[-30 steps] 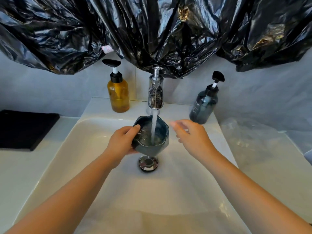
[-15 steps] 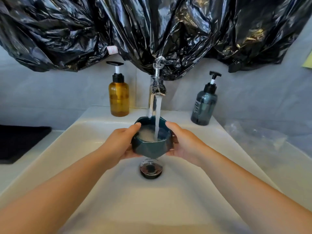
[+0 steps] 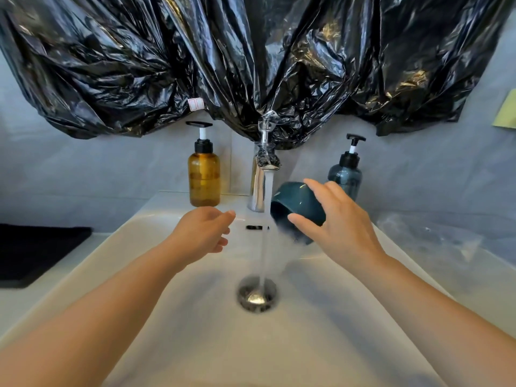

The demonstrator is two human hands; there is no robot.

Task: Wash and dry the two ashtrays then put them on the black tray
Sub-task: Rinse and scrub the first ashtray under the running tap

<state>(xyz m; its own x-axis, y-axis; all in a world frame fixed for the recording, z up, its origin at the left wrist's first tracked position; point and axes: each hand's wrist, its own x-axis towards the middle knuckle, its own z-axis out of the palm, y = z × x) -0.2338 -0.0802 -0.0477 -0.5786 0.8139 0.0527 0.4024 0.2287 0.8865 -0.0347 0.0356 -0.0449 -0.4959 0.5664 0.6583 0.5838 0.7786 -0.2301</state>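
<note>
A dark teal ashtray [image 3: 296, 203] is tipped on its side just right of the running water stream [image 3: 264, 236], its mouth turned left and down. My right hand [image 3: 339, 224] holds it, thumb under the rim and fingers over the top. My left hand [image 3: 202, 233] hovers left of the stream with fingers loosely curled, holding nothing. The chrome faucet [image 3: 261, 180] runs into the white sink [image 3: 167, 303]. A black tray [image 3: 36, 247] lies on the counter at the far left. Only one ashtray is in view.
An amber pump bottle [image 3: 203, 174] stands left of the faucet and a blue-grey pump bottle [image 3: 346, 174] to its right. The drain [image 3: 257, 294] sits below the stream. Black plastic sheeting [image 3: 251, 60] hangs above. Clear plastic [image 3: 435, 241] lies on the right counter.
Both hands held the ashtray upright under the stream. Now my left hand has let go and my right hand has tipped the ashtray over to the right of the water.
</note>
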